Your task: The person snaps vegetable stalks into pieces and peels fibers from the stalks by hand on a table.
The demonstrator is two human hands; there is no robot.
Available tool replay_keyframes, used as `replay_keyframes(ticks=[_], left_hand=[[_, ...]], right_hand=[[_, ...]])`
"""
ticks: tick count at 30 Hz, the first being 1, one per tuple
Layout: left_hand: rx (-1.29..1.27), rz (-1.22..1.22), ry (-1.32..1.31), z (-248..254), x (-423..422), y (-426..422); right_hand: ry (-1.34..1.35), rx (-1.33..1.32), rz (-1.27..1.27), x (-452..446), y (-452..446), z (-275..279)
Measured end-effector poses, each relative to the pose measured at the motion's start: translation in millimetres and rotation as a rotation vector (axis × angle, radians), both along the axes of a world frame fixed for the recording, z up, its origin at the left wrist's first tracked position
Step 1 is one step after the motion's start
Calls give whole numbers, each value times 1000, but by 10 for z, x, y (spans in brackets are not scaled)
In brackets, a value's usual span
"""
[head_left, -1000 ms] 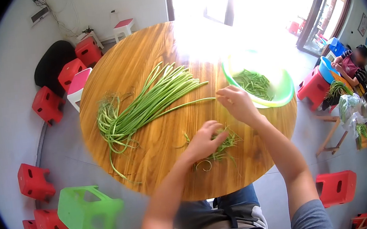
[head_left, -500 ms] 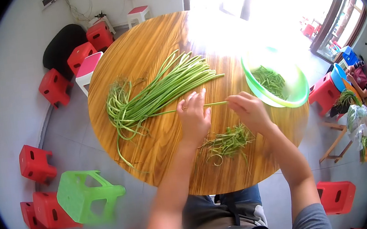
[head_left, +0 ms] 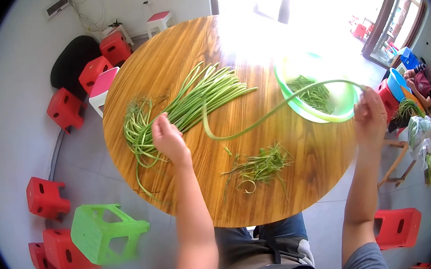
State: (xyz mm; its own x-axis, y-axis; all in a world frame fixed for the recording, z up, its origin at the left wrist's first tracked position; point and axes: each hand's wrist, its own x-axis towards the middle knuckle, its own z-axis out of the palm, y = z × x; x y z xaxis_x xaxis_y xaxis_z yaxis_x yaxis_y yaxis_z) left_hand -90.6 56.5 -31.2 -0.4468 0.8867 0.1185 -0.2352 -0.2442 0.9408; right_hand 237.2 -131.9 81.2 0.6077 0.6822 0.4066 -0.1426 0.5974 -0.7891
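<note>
My right hand (head_left: pixel 370 117), raised past the table's right edge, pinches one end of a long garlic scape (head_left: pixel 267 122). The scape bows across the table, its free end curling up near the pile. At the near side of the garlic scape pile (head_left: pixel 211 98), my left hand (head_left: pixel 170 139) has its fingers pinched together; I cannot make out what is between them. The pile's thin curly ends lie to the left. A green bowl (head_left: pixel 320 118) at the right holds short cut pieces (head_left: pixel 311 94). In front of me lies a heap of green trimmings (head_left: pixel 264 165).
Everything rests on a round wooden table (head_left: pixel 164 60). Red stools (head_left: pixel 63 106) and a green stool (head_left: pixel 96 230) stand on the floor at the left. Another red stool (head_left: pixel 398 228) is at the lower right. A person (head_left: pixel 425 81) sits at the far right beside a blue basin (head_left: pixel 397 87).
My hands have moved apart, the left toward the pile and the right outward past the bowl. The scape has been drawn out of the pile and now hangs from my right hand.
</note>
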Motion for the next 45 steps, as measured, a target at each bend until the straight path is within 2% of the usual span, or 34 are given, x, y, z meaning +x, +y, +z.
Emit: replay_keyframes(ticks=[2, 4, 7, 9, 11, 12, 14, 15, 17, 18, 19, 20, 22, 23, 26, 27, 30, 33, 36, 42, 45], left_hand=[[61, -81, -310, -110, -156, 110], [88, -346, -567, -88, -154, 102], [60, -755, -654, 71, -14, -31], [-23, -976, -565, 261, 177, -277], [-10, -1189, -231, 443, 347, -576], [-79, -1297, -174, 422, 398, -619], [-223, -1501, -55, 368, 440, -655], [-239, -1516, -37, 296, 447, -611], [-271, -1545, 0, 131, 469, -492], [-294, -1463, -18, 186, 472, -515], [-316, -1379, -36, 285, 496, -578], [-337, -1295, -54, 332, 539, -627], [-181, -1038, 219, 267, 694, -737], [-106, -905, 351, 223, 761, -794], [105, -813, 532, -30, 911, -878], [73, -867, 523, -50, 932, -887], [-207, -1069, 52, 13, 902, -843], [-275, -1070, -173, -67, 931, -738], [-282, -1162, -157, -102, 862, -678], [-340, -1163, -196, -62, 790, -619], [-316, -1092, -70, -13, 790, -641]], right_hand=[[-110, -111, 43, -61, -52, -107], [-305, -319, 278, -203, -114, -97], [-383, -405, 646, -402, 22, -171], [-431, -491, 776, -549, 173, -232], [-499, -621, 701, -770, 307, -218], [-532, -688, 667, -847, 367, -219], [-541, -637, 620, -878, 541, -386], [-547, -609, 597, -888, 623, -472], [-303, -576, 572, -922, 720, -530], [-182, -558, 557, -939, 771, -569], [182, -466, 619, -958, 850, -661], [258, -446, 611, -973, 892, -701], [415, -403, 595, -1017, 958, -760], [394, -411, 564, -1043, 965, -777], [211, -375, 574, -918, 1013, -960], [208, -394, 574, -878, 1001, -971], [175, -466, 568, -830, 965, -967], [124, -527, 561, -877, 942, -936], [163, -514, 607, -903, 953, -991], [236, -524, 625, -909, 966, -1036], [247, -570, 633, -902, 966, -1040]])
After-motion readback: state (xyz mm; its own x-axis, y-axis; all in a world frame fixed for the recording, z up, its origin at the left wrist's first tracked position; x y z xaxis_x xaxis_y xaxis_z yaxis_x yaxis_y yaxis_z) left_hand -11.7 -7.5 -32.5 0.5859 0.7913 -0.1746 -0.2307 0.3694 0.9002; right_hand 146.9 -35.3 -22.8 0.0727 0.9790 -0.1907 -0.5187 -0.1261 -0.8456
